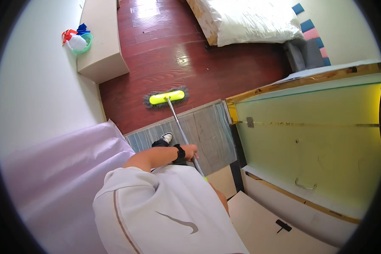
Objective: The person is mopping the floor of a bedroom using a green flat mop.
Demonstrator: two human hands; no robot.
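A flat dust mop with a lime-green head (167,97) and grey shaggy pad lies on the dark red wood floor (152,68). Its metal pole (179,125) slants back towards my body. My left hand (190,152), below a black wristband (180,153), is closed around the pole. Close to the pole's green upper part (205,179), my right hand (213,188) shows only in part past the white shirt (177,203). Its fingers are hidden, so its grip cannot be made out. One shoe (167,137) rests on the grey marbled threshold (203,133).
A low pale cabinet (103,65) holds a green basket (88,44) with a spray bottle (77,42). A bed with white bedding (254,22) stands at the back right. A frosted glass door (273,152) lies right, lilac sheeting (73,168) left. Small specks (207,69) dot the floor.
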